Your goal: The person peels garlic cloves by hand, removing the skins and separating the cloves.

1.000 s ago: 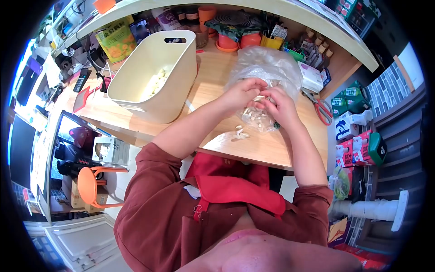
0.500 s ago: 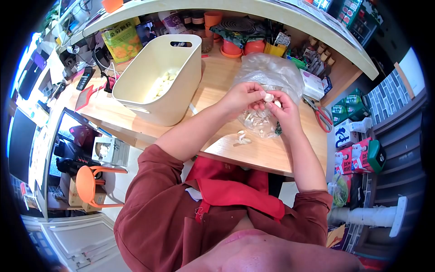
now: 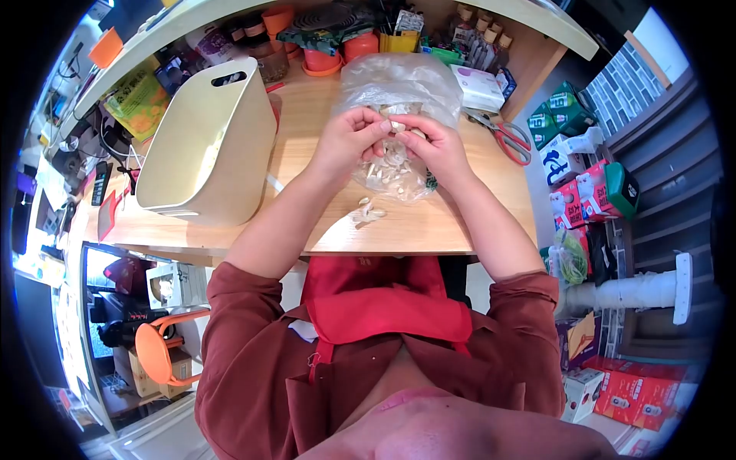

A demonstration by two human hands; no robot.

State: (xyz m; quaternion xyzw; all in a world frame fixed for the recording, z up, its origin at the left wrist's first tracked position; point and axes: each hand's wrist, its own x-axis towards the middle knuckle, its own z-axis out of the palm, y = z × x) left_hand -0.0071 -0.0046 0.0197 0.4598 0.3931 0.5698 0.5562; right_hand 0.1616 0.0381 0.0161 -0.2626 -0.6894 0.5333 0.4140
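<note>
Over the clear plastic bag (image 3: 399, 80), my two hands meet fingertip to fingertip. A whitish garlic clove (image 3: 397, 126) is pinched between them. My left hand (image 3: 354, 142) is closed, thumb and forefinger on the clove's left side. My right hand (image 3: 437, 147) is closed too, gripping the clove from the right, with another pale piece partly hidden by its fingers. Beneath the hands, garlic cloves and skins (image 3: 392, 175) lie in the bag's open front. Several loose cloves (image 3: 369, 211) rest on the wood nearer me.
To the left stands a tall cream bin (image 3: 238, 146) with pale cloves inside. Red-handled scissors (image 3: 510, 142) and a white box (image 3: 477, 87) are at the right. Pots and bottles (image 3: 483, 44) line the back under a shelf. The table's front edge (image 3: 383, 254) runs before my apron.
My view has swung, so the table and bin appear further left and higher. Both hands stay together over the bag, fingers shifted slightly around the clove.
</note>
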